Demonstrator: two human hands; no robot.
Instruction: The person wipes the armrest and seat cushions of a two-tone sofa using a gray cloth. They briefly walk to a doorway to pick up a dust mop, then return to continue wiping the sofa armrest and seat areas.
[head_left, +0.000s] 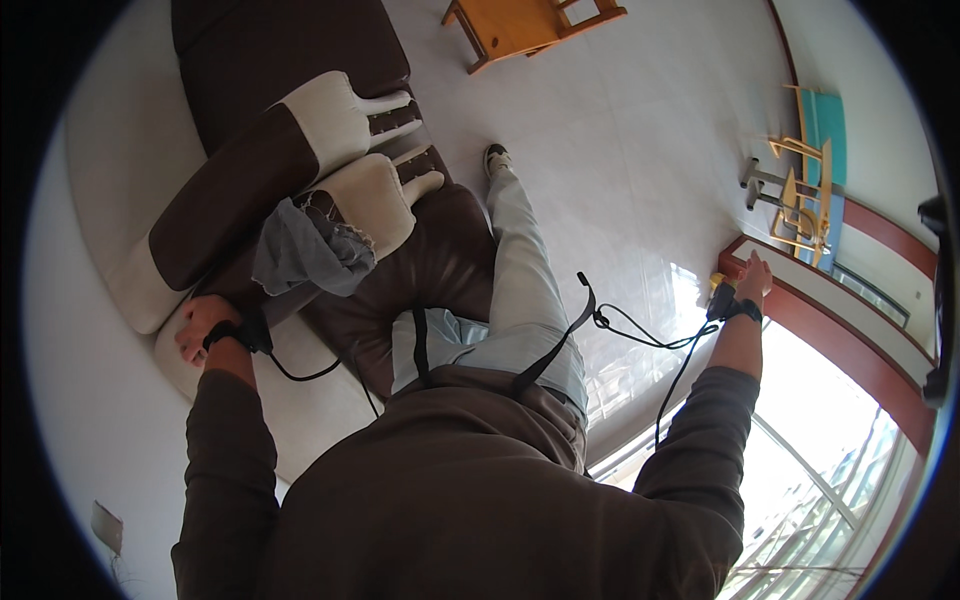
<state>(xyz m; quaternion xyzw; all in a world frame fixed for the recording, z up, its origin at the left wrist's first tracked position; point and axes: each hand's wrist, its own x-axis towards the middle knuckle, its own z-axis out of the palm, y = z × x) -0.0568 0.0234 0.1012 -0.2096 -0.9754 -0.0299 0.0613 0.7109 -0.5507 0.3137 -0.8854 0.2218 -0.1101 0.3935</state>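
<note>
My left hand (205, 324) is over the cream end of a brown-and-cream padded sofa part (173, 349), at the left. Its fingers point down and away, and whether they grip the upholstery is hard to make out. Near it, a crumpled grey cloth (311, 251) with frayed edges lies across the sofa's padded pieces. My right hand (754, 279) is held out at the far right, by a red-brown-edged ledge (817, 311), with its fingers extended and nothing visible in it. Both wrists carry black strapped devices with cables.
Under my bent leg is a dark brown sofa seat (442, 247); my other foot stands on the pale floor (600, 135). A wooden chair (517, 34) stands ahead. Wooden chairs (806, 202) are by the right wall. A bright window (810, 450) is behind my right arm. Black straps dangle at my waist.
</note>
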